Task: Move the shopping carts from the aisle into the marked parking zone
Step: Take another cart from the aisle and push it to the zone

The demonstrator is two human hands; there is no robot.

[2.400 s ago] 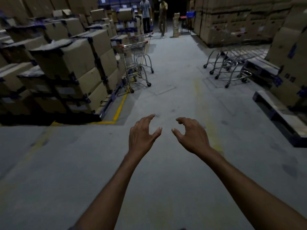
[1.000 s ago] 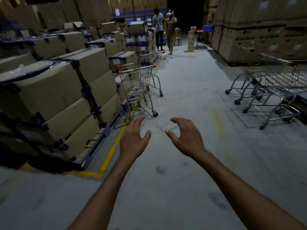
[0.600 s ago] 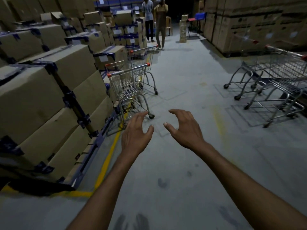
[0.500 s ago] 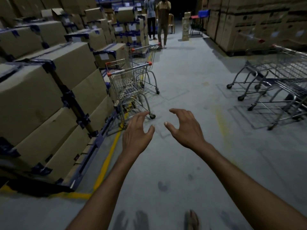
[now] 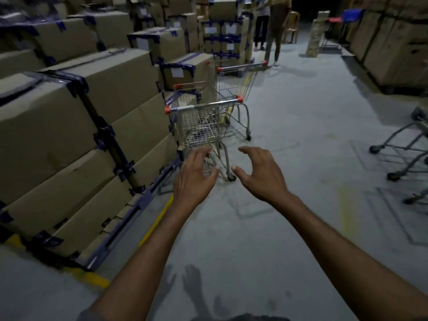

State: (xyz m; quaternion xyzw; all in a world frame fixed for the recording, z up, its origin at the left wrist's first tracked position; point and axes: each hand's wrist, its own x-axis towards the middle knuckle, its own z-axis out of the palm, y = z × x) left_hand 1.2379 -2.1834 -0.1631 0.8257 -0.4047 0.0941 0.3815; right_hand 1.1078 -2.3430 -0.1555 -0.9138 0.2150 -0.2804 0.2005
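Warehouse aisle, concrete floor (image 5: 289,126) open ahead. Shopping carts (image 5: 203,126) hug stacked boxes (image 5: 69,117) along the left edge. Left hand (image 5: 193,179) and right hand (image 5: 260,173) spread, empty, short of the nearest handle.

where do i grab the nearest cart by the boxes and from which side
Take the nearest cart by its horizontal handle bar, between the orange end caps. Come from the near side: the bar faces you at the top of the basket, and the stacked boxes block its left. Put the left hand and right hand, both free, one toward each end.
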